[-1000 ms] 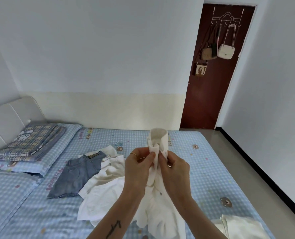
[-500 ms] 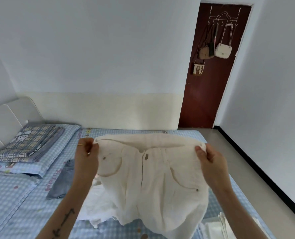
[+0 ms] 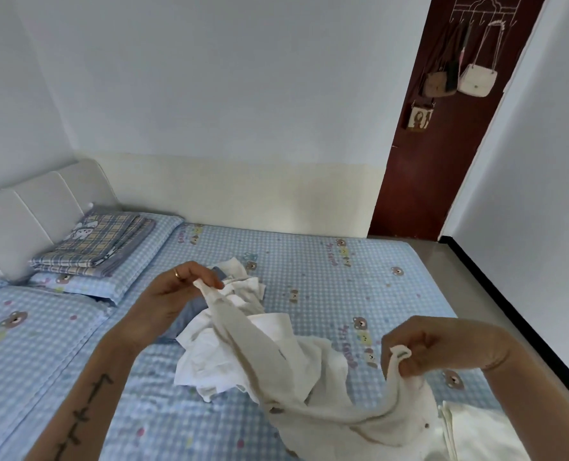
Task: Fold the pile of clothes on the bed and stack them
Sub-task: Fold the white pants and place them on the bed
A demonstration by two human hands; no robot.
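Both hands are pinching the cream shorts (image 3: 296, 371) above the bed (image 3: 309, 267): the left hand (image 3: 176, 294) high, the right hand (image 3: 442, 344) low. The slack middle is sagging and risks snagging the unfolded white pile (image 3: 229, 347).

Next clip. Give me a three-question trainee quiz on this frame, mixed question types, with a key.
1. True or false: both hands hold the cream shorts.
2. The folded plaid bedding lies: A) on the floor B) on the pillow by the headboard C) on the door.
3. Fill in: bags hang on the dark ___.

Key: 1 true: left hand and right hand each pinch an edge. 2 B. 3 door.
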